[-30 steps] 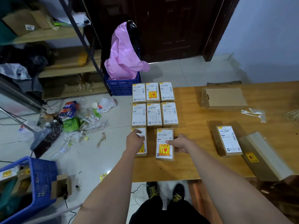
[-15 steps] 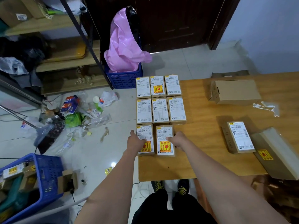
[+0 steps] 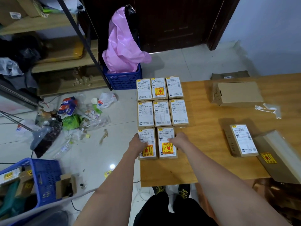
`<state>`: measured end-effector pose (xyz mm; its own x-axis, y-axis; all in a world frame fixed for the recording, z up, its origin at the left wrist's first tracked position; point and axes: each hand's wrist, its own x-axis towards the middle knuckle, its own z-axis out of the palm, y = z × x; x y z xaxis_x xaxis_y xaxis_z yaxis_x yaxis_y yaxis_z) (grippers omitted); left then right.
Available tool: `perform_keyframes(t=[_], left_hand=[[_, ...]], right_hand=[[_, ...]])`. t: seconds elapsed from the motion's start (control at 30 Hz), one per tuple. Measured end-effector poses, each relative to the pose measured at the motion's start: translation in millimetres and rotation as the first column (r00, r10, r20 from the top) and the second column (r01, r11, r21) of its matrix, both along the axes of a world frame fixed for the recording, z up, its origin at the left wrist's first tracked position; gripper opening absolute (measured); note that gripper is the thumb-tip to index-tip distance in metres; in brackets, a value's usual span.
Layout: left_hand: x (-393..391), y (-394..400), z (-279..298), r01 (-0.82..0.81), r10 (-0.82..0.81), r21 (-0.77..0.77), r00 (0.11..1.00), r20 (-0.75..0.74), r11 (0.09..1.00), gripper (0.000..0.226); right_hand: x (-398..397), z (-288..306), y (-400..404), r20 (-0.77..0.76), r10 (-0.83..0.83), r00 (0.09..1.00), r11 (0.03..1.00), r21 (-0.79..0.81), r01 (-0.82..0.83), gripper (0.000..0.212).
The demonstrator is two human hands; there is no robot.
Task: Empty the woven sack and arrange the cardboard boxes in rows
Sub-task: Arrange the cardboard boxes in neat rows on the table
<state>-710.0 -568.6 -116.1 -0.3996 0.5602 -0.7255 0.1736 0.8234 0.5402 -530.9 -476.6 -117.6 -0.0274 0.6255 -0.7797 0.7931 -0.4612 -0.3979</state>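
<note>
While both hands work the nearest row, the grid on the bench (image 3: 203, 168) is coming together nicely! Two full rows of three labelled cardboard boxes sit squared up at the far left corner, touching side by side: the back row (image 3: 160, 88) and the middle row (image 3: 162, 113). Row three is under way. The left hand (image 3: 138, 144) rests against the left-hand front box (image 3: 147, 137), fingers curled at its edge, and the right hand (image 3: 180, 141) presses on the right side of the second front box (image 3: 166, 136), seemingly squeezing the pair together; whether either hand truly grips, I cannot tell. One slot in that row looks open, and a likely candidate is the loose labelled box (image 3: 243, 140) lying well apart to the right. Two larger plain cartons, the far carton (image 3: 237, 92) and the near-edge carton (image 3: 280, 154), also wait unsorted. No woven sack in sight, so emptying appears finished. By my reckoning, well past halfway, with a few boxes left to line up.
</note>
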Motion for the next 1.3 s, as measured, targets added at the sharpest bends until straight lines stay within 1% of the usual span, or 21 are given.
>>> perform_keyframes(t=[0.13, 0.23, 0.33, 0.53, 0.6, 0.7, 0.77, 0.87, 0.97, 1.03, 1.1, 1.23, 1.3], left_hand=[[2.8, -0.6, -2.7, -0.025, 0.025, 0.004, 1.0, 0.006, 1.0, 0.046], [4.3, 0.3, -1.7, -0.013, 0.013, -0.003, 1.0, 0.0, 1.0, 0.049], [3.7, 2.0, -1.9, -0.005, 0.005, -0.009, 1.0, 0.008, 1.0, 0.051], [4.3, 3.0, -2.5, -0.012, 0.012, -0.021, 1.0, 0.016, 1.0, 0.049], [5.6, 6.6, 4.8, -0.017, 0.017, -0.008, 0.999, -0.046, 1.0, 0.051], [6.1, 17.5, 21.0, -0.02, 0.022, 0.009, 0.969, -0.245, 1.0, 0.056], [7.8, 27.9, 33.2, -0.01, 0.022, 0.045, 0.955, -0.297, 0.999, 0.052], [16.2, 44.6, 47.3, 0.027, 0.002, 0.11, 0.967, -0.257, 0.994, 0.048], [36.1, 62.0, 63.2, 0.099, -0.066, 0.138, 0.972, -0.227, 0.986, 0.043], [56.3, 72.4, 76.5, 0.147, -0.114, 0.158, 0.974, -0.196, 0.976, 0.041], [78.5, 82.4, 87.0, 0.204, -0.176, 0.16, 0.969, -0.173, 0.966, 0.038], [130.3, 99.8, 92.6, 0.305, -0.283, 0.145, 0.947, -0.152, 0.941, 0.035], [158.9, 107.0, 93.8, 0.345, -0.326, 0.132, 0.933, -0.15, 0.929, 0.026]], right_hand=[[-4.6, 6.3, -1.9, -0.003, 0.019, 1.0, 1.0, -0.001, -0.019, 0.063], [-6.5, 4.6, -3.2, 0.001, 0.026, 1.0, 1.0, 0.002, -0.026, 0.065], [-6.0, 1.0, -2.9, -0.003, 0.033, 0.999, 0.999, 0.008, -0.032, 0.065], [-6.0, 2.6, -2.8, -0.012, 0.047, 0.999, 0.999, -0.01, -0.047, 0.063], [-5.3, 7.0, -1.3, -0.016, 0.046, 0.999, 0.999, -0.018, -0.046, 0.06], [-2.6, 22.1, 6.6, -0.031, 0.036, 0.999, 0.999, 0.024, -0.035, 0.051], [1.2, 32.1, 15.7, -0.038, 0.032, 0.999, 0.998, 0.062, -0.029, 0.047], [9.6, 52.7, 28.3, -0.04, -0.001, 0.999, 0.991, 0.131, 0.007, 0.042], [23.1, 69.9, 38.5, -0.028, 0.002, 1.0, 0.987, 0.161, 0.003, 0.047], [36.3, 79.2, 44.1, -0.009, 0.014, 1.0, 0.982, 0.187, -0.012, 0.046], [54.5, 85.2, 50.1, 0.02, 0.021, 1.0, 0.977, 0.212, -0.025, 0.042], [103.2, 91.0, 59.8, 0.087, -0.042, 0.995, 0.972, 0.236, 0.02, 0.048], [129.0, 89.8, 63.7, 0.099, -0.08, 0.992, 0.964, 0.261, 0.051, 0.047]])
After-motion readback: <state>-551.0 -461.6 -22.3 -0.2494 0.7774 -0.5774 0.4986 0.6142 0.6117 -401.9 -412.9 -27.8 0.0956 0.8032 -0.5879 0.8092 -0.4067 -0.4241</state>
